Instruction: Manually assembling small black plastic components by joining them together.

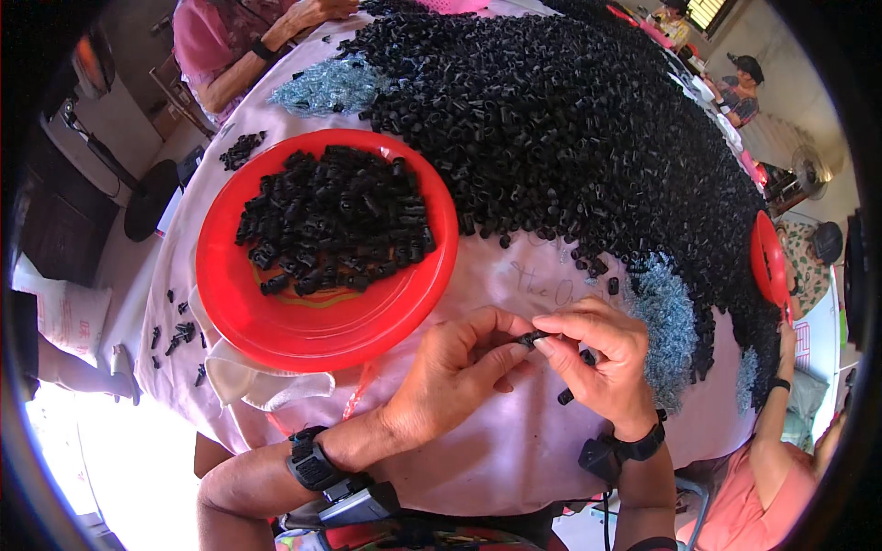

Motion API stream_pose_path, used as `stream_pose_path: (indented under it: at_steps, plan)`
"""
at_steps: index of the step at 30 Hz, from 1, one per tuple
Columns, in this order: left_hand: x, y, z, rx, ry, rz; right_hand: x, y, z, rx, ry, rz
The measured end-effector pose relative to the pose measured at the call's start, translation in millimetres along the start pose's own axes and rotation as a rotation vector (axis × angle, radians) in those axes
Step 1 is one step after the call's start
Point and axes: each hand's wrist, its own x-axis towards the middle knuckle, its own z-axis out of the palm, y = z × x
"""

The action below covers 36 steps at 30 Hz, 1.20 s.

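Together, both hands (446, 367) (602, 354) pinch a piece (529, 339) (black).

Above the near edge of the pink-covered table (496, 464), the left hand (450, 367) and right hand (602, 354) pinch a small black part (530, 339) at their fingertips. Toward the left edge, a red plate (322, 344) holds heaped black pieces (340, 216), a white cloth (262, 381) beside it. Loose black pieces (551, 119) spread to the far and right edges, bordered by clear bluish bits (666, 321).
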Motion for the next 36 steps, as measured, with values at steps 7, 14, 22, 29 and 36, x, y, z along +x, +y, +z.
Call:
stream_pose_path:
  at_steps: [7,14,22,29,36]
  plan:
    - [-2.4,0.3,0.6,0.059,0.046,0.009,-0.1,-3.6,1.5,-0.049,0.012,-0.029]
    - [-1.6,5.3,2.9,0.171,0.072,0.036,-0.2,-4.4,1.9,-0.128,0.035,-0.081]
    - [-3.3,4.8,1.9,0.235,0.079,0.086,-3.4,-5.5,2.2,-0.063,0.017,0.02]
    - [-4.0,4.6,1.2,0.232,0.085,0.043,-4.0,-1.2,5.8,-0.06,0.024,-0.029]
    - [-6.9,5.2,5.7,0.343,0.109,0.02,-6.3,-8.0,6.1,0.026,-0.007,0.142]
